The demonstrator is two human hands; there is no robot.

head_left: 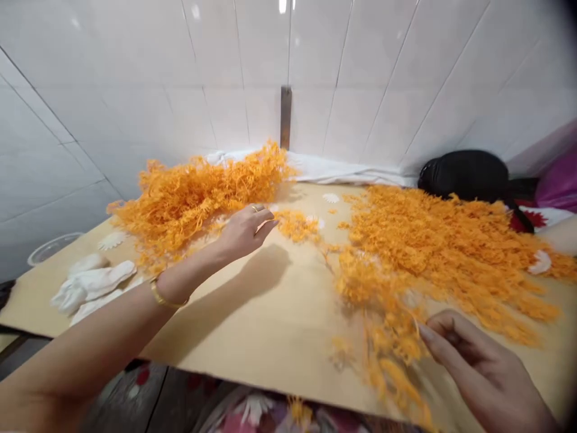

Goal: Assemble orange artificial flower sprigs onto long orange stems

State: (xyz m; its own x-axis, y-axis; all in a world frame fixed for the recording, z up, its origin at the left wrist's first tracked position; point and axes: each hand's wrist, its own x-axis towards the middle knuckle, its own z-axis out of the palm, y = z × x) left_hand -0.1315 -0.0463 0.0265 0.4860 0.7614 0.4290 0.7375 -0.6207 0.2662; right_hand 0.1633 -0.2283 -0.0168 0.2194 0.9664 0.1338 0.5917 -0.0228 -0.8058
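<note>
A feathery orange foliage sprig (383,282), partly blurred, is held just above the table. My right hand (478,367) pinches it between thumb and forefinger at the lower right. Over the middle of the table, my left hand (247,231) has its thumb and fingers closed on a thin end of orange foliage (295,225), which seems to run toward the same sprig. Behind my left hand rises a bushy heap of orange foliage (193,192). Flat on the right side lies a wide pile of orange sprigs (433,240).
White cloth gloves (97,285) lie at the left of the tan tabletop (265,337). White scalloped pieces (331,198) are scattered about. A black pouch (466,173) and a purple item (559,180) sit at the back right, near the tiled wall (360,72).
</note>
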